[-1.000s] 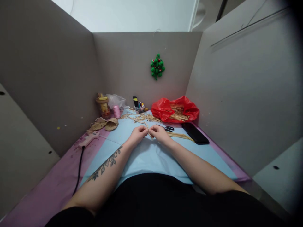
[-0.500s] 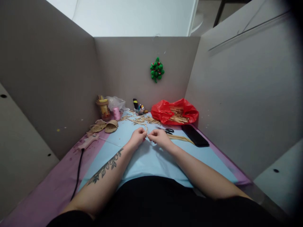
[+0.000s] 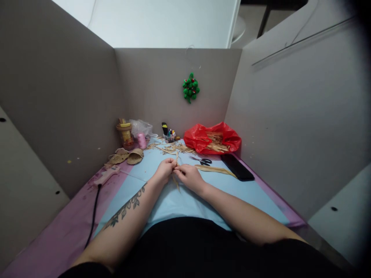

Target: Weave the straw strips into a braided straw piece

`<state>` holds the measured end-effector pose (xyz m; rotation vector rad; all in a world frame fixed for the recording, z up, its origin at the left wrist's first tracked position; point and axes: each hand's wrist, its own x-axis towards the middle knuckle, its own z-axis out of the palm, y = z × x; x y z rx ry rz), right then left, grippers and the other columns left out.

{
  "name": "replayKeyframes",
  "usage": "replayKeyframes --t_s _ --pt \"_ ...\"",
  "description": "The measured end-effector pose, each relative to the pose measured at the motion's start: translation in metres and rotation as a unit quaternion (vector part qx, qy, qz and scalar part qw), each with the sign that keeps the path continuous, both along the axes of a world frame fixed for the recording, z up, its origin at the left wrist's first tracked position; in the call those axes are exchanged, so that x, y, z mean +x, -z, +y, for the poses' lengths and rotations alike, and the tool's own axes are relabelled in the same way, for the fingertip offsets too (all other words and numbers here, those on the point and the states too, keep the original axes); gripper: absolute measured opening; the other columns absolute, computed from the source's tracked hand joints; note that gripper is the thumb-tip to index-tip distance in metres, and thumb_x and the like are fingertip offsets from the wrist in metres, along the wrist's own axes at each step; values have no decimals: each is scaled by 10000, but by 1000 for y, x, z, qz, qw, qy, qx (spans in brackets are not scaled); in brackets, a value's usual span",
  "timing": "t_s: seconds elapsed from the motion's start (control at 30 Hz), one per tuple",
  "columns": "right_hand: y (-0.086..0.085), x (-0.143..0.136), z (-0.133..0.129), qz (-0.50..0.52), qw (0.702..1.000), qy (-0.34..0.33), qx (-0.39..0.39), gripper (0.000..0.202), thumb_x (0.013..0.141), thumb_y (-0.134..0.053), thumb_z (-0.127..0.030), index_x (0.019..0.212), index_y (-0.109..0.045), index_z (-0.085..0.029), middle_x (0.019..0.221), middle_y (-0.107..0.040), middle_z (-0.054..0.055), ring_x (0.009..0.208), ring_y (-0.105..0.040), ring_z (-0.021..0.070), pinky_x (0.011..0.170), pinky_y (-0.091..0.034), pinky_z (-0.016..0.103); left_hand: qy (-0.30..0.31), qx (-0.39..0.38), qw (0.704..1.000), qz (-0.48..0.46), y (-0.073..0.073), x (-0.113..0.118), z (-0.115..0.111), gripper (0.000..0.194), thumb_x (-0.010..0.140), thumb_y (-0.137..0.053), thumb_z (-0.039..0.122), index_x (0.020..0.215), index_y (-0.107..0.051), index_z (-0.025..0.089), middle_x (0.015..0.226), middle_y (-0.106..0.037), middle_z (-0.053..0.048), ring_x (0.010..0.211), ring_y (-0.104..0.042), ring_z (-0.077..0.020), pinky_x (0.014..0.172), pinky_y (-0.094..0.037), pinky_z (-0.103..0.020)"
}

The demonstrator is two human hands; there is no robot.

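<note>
While my left hand [image 3: 167, 169] and right hand [image 3: 190, 177] pinch the straw strip [image 3: 176, 184] close together, one hard tug could snap it, dry as it looks.

Pretty dim & flat overall, w/ the brightest patch the white area [image 3: 162, 25] up high, well beyond L grip [image 3: 166, 169] & R grip [image 3: 189, 177]; faint soft shadows on the blue surface [image 3: 168, 202] just below both. Slight sheen on the red bag [image 3: 197, 138] beyond R grip. Wide-angle stretch twd edges, dark vignette far R of grips, straw strip [image 3: 176, 184] detail btwn them soft.
</note>
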<state>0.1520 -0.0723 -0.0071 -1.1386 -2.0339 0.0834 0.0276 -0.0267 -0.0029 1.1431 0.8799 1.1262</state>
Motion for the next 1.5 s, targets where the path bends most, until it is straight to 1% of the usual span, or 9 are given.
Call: replayKeyframes --t_s 0.1,0.2,0.3,0.4,0.53,0.67,1.07,1.37,1.5 --pt "-6 10 5 168 985 10 -40 249 834 -463 -314 698 -608 -164 670 -609 24 632 -530 132 612 -384 241 13 16 1000 7 -3 0 -1 152 622 -587 192 556 -457 148 462 -505 25 427 -436 -64 465 -313 -186" --pt "-7 16 15 298 945 14 -132 214 769 -527 -374 727 -552 -165 639 -570 5 598 -514 130 552 -386 240 5 34 999 36 -3 1 -2 165 668 -584 263 612 -485 144 516 -553 5 472 -479 -77 502 -346 -194" --pt "-4 14 22 354 899 -47 -255 261 708 -582 -408 800 -534 -169 651 -589 3 578 -532 128 519 -398 235 -3 82 994 75 1 4 -1 205 689 -574 324 628 -495 145 504 -531 23 456 -448 -71 482 -323 -193" --pt "-2 10 23 377 879 -64 -285 296 652 -640 -410 788 -543 -165 599 -593 -5 520 -513 111 491 -382 223 -6 126 987 98 6 7 -1 215 684 -572 336 615 -490 150 474 -482 45 437 -405 -65 460 -294 -193" --pt "-1 10 23 392 878 -76 -263 272 605 -679 -378 722 -581 -154 527 -570 -16 472 -472 96 472 -358 219 -7 140 985 103 8 10 -2 202 673 -572 317 600 -481 153 462 -460 52 433 -387 -63 455 -291 -194" --pt "-1 14 25 383 891 -39 -241 206 609 -660 -335 656 -601 -144 509 -555 -11 463 -456 98 461 -351 226 0 130 987 95 4 9 -4 210 677 -571 330 610 -488 150 477 -485 42 434 -402 -65 455 -307 -194" --pt "4 17 31 315 927 14 -203 129 667 -518 -284 611 -479 -175 487 -449 -51 447 -402 86 448 -317 213 22 110 980 165 2 0 -3 261 667 -607 383 660 -554 128 578 -579 -5 491 -471 -84 493 -350 -198" --pt "7 22 36 325 919 48 -217 116 682 -484 -278 631 -466 -175 532 -519 -31 440 -462 80 418 -344 188 9 113 976 186 -5 -7 -2 217 638 -630 327 674 -588 118 557 -567 -2 488 -460 -88 506 -359 -211" --pt "4 18 36 362 889 61 -275 93 634 -474 -248 590 -484 -167 521 -537 -14 432 -480 87 382 -319 182 32 194 949 247 -4 -6 -9 179 672 -598 307 656 -610 129 583 -578 -9 529 -478 -107 527 -356 -218"
